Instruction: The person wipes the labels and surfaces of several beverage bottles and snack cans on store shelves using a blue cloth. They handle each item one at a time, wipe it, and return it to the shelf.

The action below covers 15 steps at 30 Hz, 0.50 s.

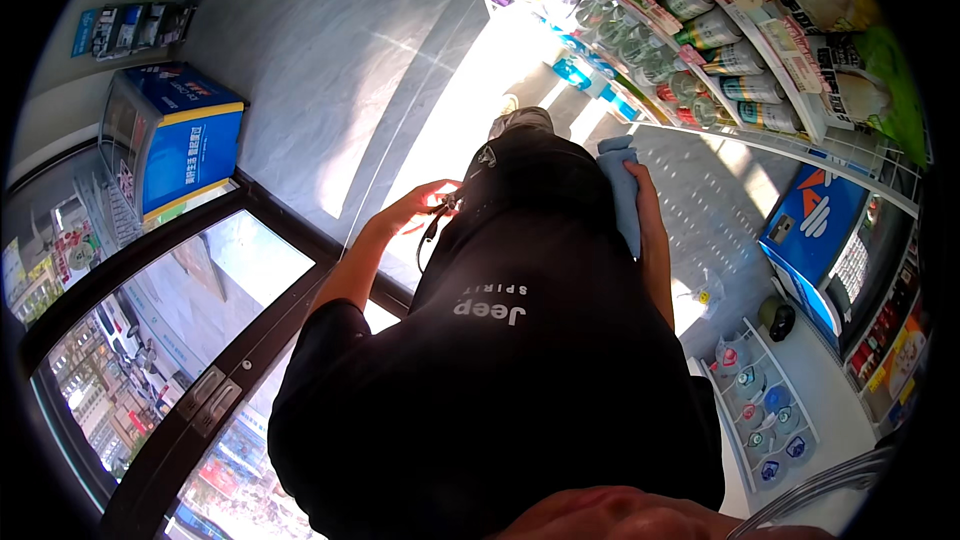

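Observation:
My right hand (pixel 646 199) grips a folded blue-grey cloth (pixel 621 191) beside my right hip. At my waist on the other side is my left hand (pixel 421 204), its fingers bent next to a small metal clasp (pixel 451 202). A thin black strap (pixel 426 236) loops down by the clasp. Whether those fingers grip the clasp or only lie beside it, I cannot tell. My black T-shirt (pixel 525 382) fills the middle of the view, and the tip of a shoe (pixel 510 103) shows beyond it.
A dark-framed glass door (pixel 285 229) stands close on my left, with a blue freezer (pixel 191 146) beyond. Shelves (pixel 720 101) of cans and jars rise ahead right. A blue cabinet (pixel 806 217) and a rack of large bottles (pixel 765 412) are right. A plastic bag (pixel 706 294) lies on the floor.

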Available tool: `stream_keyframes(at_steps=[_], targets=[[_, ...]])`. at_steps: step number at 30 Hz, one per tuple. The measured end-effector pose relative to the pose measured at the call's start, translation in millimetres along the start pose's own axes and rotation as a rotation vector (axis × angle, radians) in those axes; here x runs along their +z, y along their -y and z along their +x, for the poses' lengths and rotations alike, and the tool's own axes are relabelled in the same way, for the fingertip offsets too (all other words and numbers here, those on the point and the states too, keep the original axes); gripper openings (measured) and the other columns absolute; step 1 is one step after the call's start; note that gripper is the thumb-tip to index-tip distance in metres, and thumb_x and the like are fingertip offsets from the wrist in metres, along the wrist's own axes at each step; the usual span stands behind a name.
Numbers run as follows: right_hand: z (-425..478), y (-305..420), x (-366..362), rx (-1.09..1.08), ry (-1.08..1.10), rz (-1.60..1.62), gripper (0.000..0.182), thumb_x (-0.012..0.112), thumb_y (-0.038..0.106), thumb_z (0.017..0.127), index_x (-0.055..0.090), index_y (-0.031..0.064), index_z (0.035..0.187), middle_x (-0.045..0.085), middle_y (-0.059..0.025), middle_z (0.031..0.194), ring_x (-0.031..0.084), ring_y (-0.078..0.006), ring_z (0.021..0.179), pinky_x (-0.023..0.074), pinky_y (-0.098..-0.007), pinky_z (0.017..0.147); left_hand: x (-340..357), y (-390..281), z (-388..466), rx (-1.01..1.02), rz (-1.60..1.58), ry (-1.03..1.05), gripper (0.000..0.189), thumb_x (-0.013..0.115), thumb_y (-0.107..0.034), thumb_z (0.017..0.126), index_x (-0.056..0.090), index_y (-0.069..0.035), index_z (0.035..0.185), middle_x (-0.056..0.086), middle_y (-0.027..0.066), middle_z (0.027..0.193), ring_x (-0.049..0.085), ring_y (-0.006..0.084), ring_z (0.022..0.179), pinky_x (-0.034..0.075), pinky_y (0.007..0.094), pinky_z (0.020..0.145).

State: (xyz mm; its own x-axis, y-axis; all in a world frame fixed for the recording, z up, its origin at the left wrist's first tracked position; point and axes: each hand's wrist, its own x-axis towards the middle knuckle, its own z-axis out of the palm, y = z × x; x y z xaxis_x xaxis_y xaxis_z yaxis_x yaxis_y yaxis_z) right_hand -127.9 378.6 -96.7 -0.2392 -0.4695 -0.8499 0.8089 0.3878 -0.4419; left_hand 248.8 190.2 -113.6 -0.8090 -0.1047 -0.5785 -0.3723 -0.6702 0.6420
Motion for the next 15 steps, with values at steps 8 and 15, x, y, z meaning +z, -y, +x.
stream_keyframes(at_steps=[8, 15], targets=[[1.4, -0.7, -7.3, 0.004, 0.031, 0.051, 0.051, 0.062, 0.04, 0.089, 0.062, -0.0009, 0.119, 0.068, -0.0123, 0.103, 0.066, -0.02, 0.089, 0.0532, -0.0286, 0.082, 33.4, -13.7, -7.8, -0.089, -0.227, -0.181, 0.07, 0.072, -0.029, 0.091, 0.039, -0.009, 0.149, 0.061, 0.0032, 0.115, 0.057, 0.0095, 0.101, 0.046, 0.0263, 0.092], [-3.9, 3.0, -4.5, 0.03, 0.03, 0.063, 0.05, 0.062, 0.04, 0.089, 0.062, -0.0007, 0.117, 0.068, -0.0126, 0.101, 0.067, -0.0205, 0.086, 0.0542, -0.029, 0.079, 22.7, 19.9, -3.7, -0.096, -0.252, -0.229, 0.069, 0.069, -0.033, 0.094, 0.036, -0.01, 0.15, 0.06, -0.0056, 0.098, 0.051, -0.0018, 0.077, 0.035, 0.0118, 0.056]])
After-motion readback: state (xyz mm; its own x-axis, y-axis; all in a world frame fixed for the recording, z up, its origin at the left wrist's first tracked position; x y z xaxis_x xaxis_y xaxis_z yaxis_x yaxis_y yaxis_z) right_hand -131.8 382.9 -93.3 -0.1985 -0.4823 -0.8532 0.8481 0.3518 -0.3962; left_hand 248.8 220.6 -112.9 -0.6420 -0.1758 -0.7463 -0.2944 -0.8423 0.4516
